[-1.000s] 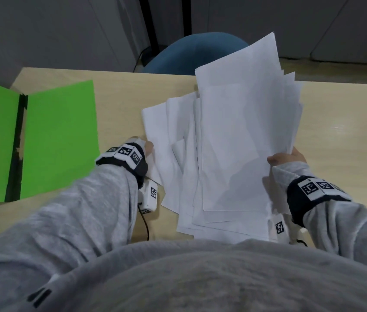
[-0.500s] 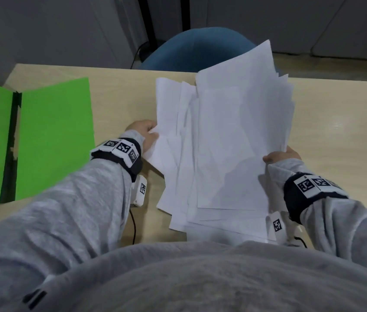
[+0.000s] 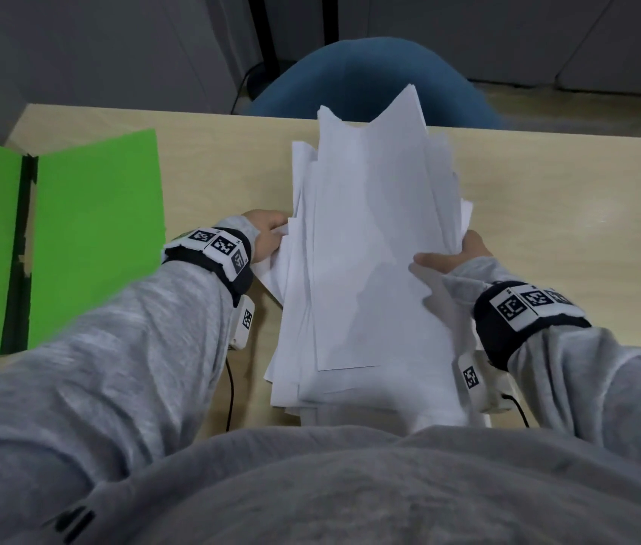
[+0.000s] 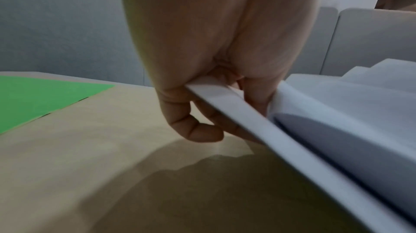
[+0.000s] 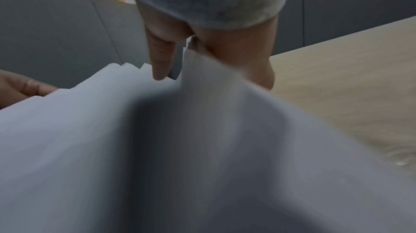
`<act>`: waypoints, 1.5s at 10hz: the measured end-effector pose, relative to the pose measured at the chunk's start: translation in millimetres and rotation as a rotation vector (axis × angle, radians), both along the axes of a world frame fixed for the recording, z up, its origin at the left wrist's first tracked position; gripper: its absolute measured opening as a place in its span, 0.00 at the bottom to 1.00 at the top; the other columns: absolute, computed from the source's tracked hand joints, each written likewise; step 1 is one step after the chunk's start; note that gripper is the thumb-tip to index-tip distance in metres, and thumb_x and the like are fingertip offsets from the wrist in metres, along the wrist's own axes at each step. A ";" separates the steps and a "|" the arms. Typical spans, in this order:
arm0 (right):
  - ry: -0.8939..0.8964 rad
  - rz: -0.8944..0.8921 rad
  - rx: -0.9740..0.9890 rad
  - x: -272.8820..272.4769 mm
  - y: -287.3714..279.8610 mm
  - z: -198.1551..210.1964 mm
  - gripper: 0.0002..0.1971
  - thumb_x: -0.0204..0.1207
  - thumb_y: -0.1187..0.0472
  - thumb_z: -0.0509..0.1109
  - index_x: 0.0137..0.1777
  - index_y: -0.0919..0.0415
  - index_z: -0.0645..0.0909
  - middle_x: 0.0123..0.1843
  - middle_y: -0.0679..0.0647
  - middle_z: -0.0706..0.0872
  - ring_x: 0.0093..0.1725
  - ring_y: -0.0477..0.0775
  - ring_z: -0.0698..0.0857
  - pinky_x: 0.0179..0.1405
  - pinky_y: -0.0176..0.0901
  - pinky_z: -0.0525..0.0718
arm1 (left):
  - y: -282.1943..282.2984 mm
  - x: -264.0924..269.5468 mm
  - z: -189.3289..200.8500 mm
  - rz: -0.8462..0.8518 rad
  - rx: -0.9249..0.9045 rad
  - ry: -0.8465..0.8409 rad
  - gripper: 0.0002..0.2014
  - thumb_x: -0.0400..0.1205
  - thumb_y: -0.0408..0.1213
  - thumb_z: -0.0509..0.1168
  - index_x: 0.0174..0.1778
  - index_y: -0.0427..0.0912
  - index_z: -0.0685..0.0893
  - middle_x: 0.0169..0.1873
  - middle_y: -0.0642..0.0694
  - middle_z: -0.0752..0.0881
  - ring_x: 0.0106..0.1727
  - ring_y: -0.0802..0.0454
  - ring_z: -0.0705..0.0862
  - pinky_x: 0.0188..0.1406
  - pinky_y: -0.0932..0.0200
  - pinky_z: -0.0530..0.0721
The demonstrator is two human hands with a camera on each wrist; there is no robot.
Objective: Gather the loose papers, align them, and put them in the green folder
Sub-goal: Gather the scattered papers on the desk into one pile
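A loose, uneven stack of white papers [image 3: 370,249] is lifted off the wooden desk [image 3: 566,214], tilted up toward the far edge. My left hand [image 3: 268,234] grips its left edge, fingers curled under the sheets [image 4: 258,117] and thumb on top. My right hand [image 3: 452,257] holds the right edge, thumb over the top sheet and fingers behind the papers [image 5: 202,130]. The green folder [image 3: 87,238] lies open and flat at the left of the desk, apart from the stack; it shows in the left wrist view as a green folder [image 4: 40,98] corner.
A blue chair [image 3: 370,80] stands beyond the desk's far edge. Grey cabinets [image 3: 507,29] fill the background. Bare desk surface [image 3: 586,249] lies to the right of the papers, and a strip lies between the folder and the stack.
The spread sheets have been drawn together into a narrower stack. My left hand moved right and up with the left sheets, and the stack now tilts more upright between both hands.
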State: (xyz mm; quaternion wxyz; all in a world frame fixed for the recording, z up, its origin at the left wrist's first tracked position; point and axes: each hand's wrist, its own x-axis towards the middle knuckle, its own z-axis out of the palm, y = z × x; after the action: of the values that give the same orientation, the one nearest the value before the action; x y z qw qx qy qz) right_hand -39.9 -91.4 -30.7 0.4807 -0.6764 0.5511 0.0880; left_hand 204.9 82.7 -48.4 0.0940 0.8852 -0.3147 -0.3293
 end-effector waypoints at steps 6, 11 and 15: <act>0.345 0.278 -0.245 -13.6 -14.3 -1.4 0.05 0.80 0.67 0.58 0.48 0.57 0.70 0.61 0.53 0.81 0.66 0.56 0.78 0.71 0.42 0.69 | 12.1 38.4 38.0 0.591 -0.359 -0.172 0.14 0.75 0.42 0.71 0.56 0.53 0.78 0.46 0.46 0.83 0.43 0.46 0.82 0.42 0.58 0.80; 0.580 0.718 -0.503 -16.8 -15.1 -3.3 0.09 0.77 0.69 0.59 0.49 0.58 0.77 0.46 0.54 0.77 0.56 0.61 0.76 0.66 0.42 0.69 | 37.3 18.3 8.1 0.639 -0.226 -0.061 0.12 0.84 0.41 0.60 0.56 0.38 0.81 0.51 0.39 0.83 0.54 0.42 0.83 0.59 0.46 0.81; 0.342 0.461 -0.384 -30.5 -23.7 -10.5 0.09 0.79 0.67 0.59 0.43 0.52 0.75 0.64 0.48 0.82 0.65 0.55 0.75 0.68 0.34 0.70 | 16.3 52.0 45.8 0.561 -0.081 -0.241 0.20 0.87 0.40 0.51 0.64 0.27 0.77 0.62 0.27 0.81 0.61 0.31 0.81 0.52 0.50 0.75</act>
State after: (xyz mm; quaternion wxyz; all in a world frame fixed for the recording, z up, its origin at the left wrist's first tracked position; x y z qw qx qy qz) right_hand -70.4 -115.1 -41.1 0.2126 -0.8366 0.4631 0.2011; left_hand 256.9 99.0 -2.6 0.1784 0.9658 -0.0799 -0.1702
